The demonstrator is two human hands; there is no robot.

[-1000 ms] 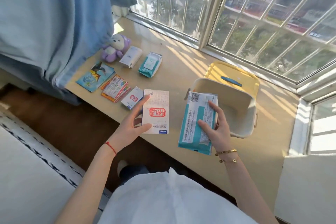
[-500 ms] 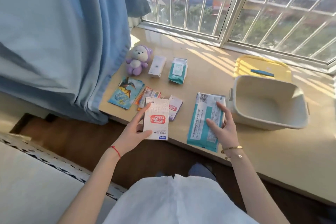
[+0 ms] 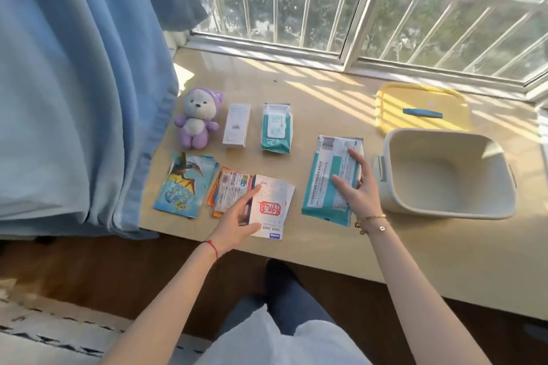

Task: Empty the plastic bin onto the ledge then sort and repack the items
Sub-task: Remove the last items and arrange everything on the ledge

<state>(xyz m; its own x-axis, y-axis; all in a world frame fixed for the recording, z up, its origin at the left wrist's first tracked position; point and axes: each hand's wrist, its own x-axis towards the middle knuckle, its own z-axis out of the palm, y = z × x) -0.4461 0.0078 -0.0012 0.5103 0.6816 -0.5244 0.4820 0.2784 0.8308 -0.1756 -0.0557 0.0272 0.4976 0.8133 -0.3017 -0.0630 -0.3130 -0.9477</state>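
Head view: the plastic bin [image 3: 444, 175] is a cream, round-cornered tub standing upright on the wooden ledge [image 3: 326, 92] at the right, with nothing lying inside it; a grey latch shows on its left wall. Behind it, touching or nearly so, lies its yellow lid [image 3: 421, 107] with a blue handle.

The right hand [image 3: 355, 187] lies on a large teal-and-white pack [image 3: 329, 181] just left of the bin, fingers fairly straight across its face, thumb tucked round the pack's right edge. The left hand [image 3: 237, 216] holds a white booklet [image 3: 269, 204] with a red seal mark, thumb under its lower edge, forefinger stretched along its left side; the booklet overlaps a fan of orange-edged sachets [image 3: 231, 190].

Further left lies a stack of blue cards [image 3: 186, 184] with a winged creature printed on them. Behind them, in a row: a purple-and-white plush toy [image 3: 197, 118], a small white box [image 3: 236, 124] and a green wipes pack [image 3: 276, 127].

Print on every pack is too small to read. The curtain [image 3: 74, 83] hides the ledge's left end, and whether the large pack rests fully on the ledge under the hand cannot be told.
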